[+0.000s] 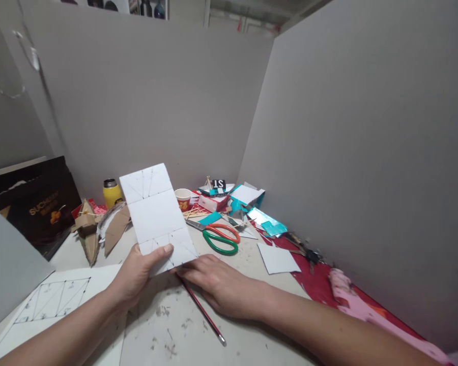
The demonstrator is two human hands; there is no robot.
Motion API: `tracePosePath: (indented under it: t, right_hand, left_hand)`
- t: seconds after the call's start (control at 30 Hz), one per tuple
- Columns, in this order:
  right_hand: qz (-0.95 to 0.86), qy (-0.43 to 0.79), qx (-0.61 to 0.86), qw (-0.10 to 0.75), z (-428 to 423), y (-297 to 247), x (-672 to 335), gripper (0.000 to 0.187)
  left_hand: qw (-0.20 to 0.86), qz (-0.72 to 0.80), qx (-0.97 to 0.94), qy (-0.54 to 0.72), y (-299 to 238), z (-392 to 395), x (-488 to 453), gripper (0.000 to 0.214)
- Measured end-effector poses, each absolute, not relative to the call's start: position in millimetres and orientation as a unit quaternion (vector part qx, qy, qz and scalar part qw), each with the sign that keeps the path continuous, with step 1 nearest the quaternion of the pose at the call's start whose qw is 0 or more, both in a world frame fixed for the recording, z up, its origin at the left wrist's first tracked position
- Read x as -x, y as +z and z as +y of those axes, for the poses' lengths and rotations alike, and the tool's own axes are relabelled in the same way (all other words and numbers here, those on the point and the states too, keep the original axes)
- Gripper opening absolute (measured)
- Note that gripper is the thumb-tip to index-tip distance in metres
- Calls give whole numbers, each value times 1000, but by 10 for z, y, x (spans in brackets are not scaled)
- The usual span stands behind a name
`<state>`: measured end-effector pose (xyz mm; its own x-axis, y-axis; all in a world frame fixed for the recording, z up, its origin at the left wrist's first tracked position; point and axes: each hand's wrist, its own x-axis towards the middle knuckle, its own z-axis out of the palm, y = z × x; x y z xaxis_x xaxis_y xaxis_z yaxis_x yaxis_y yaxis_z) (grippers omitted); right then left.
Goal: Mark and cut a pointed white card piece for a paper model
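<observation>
My left hand (139, 272) pinches the lower edge of a white card (156, 216) marked with pencil fold lines and holds it up, tilted, above the table. My right hand (216, 284) lies palm down on the table just below the card's lower right corner, fingers together, over the upper end of a red pencil (204, 312) that runs diagonally toward me. Whether its fingertips touch the card I cannot make out.
Orange-and-green scissors (221, 236) lie behind the hands. A white sheet with drawn lines (49, 300) is at left, a cardboard model (99, 229), yellow flask (112, 192) and paper cup (183, 198) further back. Paper scraps (277, 258) and teal pieces lie at right. Grey partition walls enclose the table.
</observation>
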<state>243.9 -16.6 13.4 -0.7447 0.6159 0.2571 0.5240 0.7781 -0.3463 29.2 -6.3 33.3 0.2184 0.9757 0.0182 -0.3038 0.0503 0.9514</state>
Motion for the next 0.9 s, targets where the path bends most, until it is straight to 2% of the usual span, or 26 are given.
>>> tracePosePath:
  t: [0.13,0.27,0.33,0.43,0.57,0.73,0.9]
  right_hand:
    - [-859,83,493,105,21,304,-2546,37]
    - [-806,55,587,49,289,438,-2771,27]
    - [-789,57,611,-6,389,455,-2849,21]
    - [-773,59,628,-74,491,446,-2879,29]
    - [-758,58,637,-123,617,433,-2829,32]
    - [-762,61,634,-113,775,409,-2795,33]
    - [-785,104,611,-2,737,463,-2873,30]
  left_hand:
    - [620,382,-441,524,380,-15,-266,49]
    - [618,395,-422,534,435,6,-238,55]
    - [622,393,-418,533,455,2,-232,54]
    - [630,383,-420,529,479,-13,-235,50]
    - [641,371,-420,524,503,-32,-235,51]
    - [645,357,-415,533,525,-39,-214,52]
    - [633,363,-401,554,570,4,-164,41]
